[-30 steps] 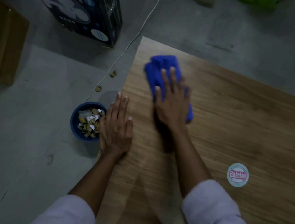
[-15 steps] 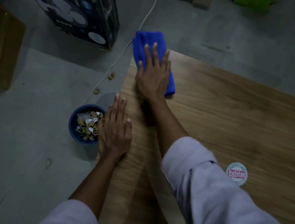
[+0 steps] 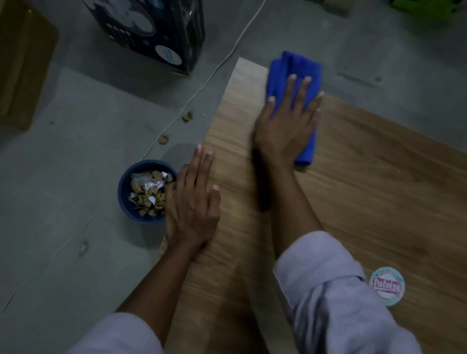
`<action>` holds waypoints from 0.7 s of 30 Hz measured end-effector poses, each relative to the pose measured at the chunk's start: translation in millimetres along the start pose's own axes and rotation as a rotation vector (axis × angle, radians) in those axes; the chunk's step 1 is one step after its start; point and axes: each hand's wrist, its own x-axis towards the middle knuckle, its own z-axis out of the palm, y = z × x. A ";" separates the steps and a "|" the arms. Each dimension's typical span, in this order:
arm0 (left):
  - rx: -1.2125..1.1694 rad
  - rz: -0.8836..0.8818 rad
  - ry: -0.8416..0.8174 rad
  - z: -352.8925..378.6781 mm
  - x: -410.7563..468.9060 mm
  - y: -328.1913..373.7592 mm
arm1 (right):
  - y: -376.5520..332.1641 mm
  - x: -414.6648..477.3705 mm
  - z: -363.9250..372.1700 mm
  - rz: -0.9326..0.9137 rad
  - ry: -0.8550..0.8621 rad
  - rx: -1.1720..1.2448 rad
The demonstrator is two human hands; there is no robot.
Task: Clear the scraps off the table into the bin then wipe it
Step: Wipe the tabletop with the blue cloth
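Hands [image 3: 194, 205] [image 3: 287, 125] flat on cloth [image 3: 295, 63], table [image 3: 378, 188]

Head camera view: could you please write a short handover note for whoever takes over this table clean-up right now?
Right hand: fingers straight, pressing the blue cloth flat at the table's far left corner; the cloth partly overhangs the far edge.
Left hand: flat on the table's left edge, holding nothing.
Bin: on the floor beside the left hand, holding scraps.
Done: no scraps show on the tabletop; wiping is under way.
Left: wipe the rest of the top, around the round sticker. Two loose bits lie on the floor beyond the bin.
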 end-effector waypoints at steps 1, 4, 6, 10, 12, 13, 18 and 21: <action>-0.002 -0.001 0.003 -0.7 -0.1 -0.6 | -10.8 -12.2 3.6 -0.099 -0.024 -0.003; -0.001 -0.007 0.009 -2.2 0.2 1.5 | -3.8 -63.8 5.1 -0.464 -0.116 0.012; -0.004 0.003 0.005 -1.3 1.0 2.2 | 35.5 -87.7 -2.0 -0.490 -0.095 0.023; -0.014 -0.003 0.020 2.5 1.4 2.5 | 108.8 -73.0 -20.5 -0.075 0.063 -0.021; 0.001 0.006 0.022 3.7 0.2 2.6 | 104.1 -43.0 -21.4 0.097 0.063 -0.021; 0.002 0.009 0.028 4.5 0.2 2.3 | 92.5 -27.9 -18.4 0.135 0.063 -0.012; 0.025 0.012 0.054 4.6 -2.4 1.8 | 16.9 9.3 -1.6 -0.095 -0.019 0.016; 0.016 -0.005 0.032 -0.6 -2.7 3.3 | 8.0 -10.9 1.1 -0.413 -0.091 0.101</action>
